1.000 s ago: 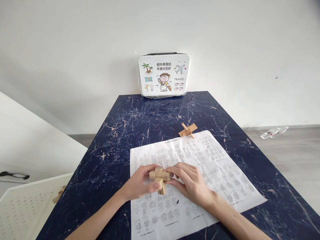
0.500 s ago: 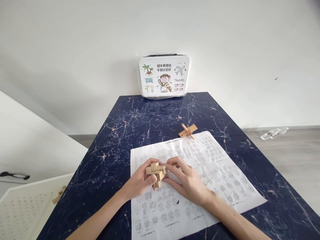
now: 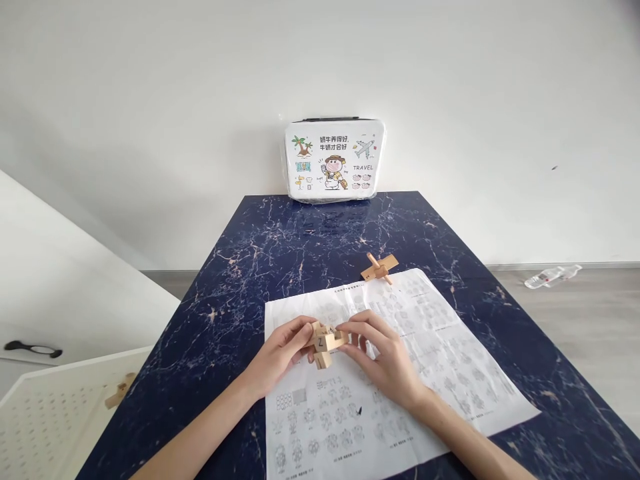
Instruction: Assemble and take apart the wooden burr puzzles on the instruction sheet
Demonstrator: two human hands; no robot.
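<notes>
A pale wooden interlocking puzzle [image 3: 323, 343], made of notched blocks with a "2" on one face, is held above the printed sheet. My left hand [image 3: 283, 350] grips its left side between thumb and fingers. On the right side, my right hand [image 3: 383, 353] pinches a block that sticks out of the puzzle. The instruction sheet [image 3: 310, 460] beneath both hands carries rows of small grey drawings. Just past its far edge lies a second wooden puzzle [image 3: 381, 269], a flat piece crossed by a rod.
The dark blue marbled table [image 3: 280, 247] reaches to the wall. A white case [image 3: 335, 160] with cartoon prints stands at its far end. On the left, a white perforated basket [image 3: 45, 413] holds wooden pieces [image 3: 119, 392]. A clear plastic bottle [image 3: 553, 275] lies on the floor at right.
The puzzle has been turned, so its "2" face now shows toward me. My right fingers now pinch a block at its right side. The whole view has shifted slightly.
</notes>
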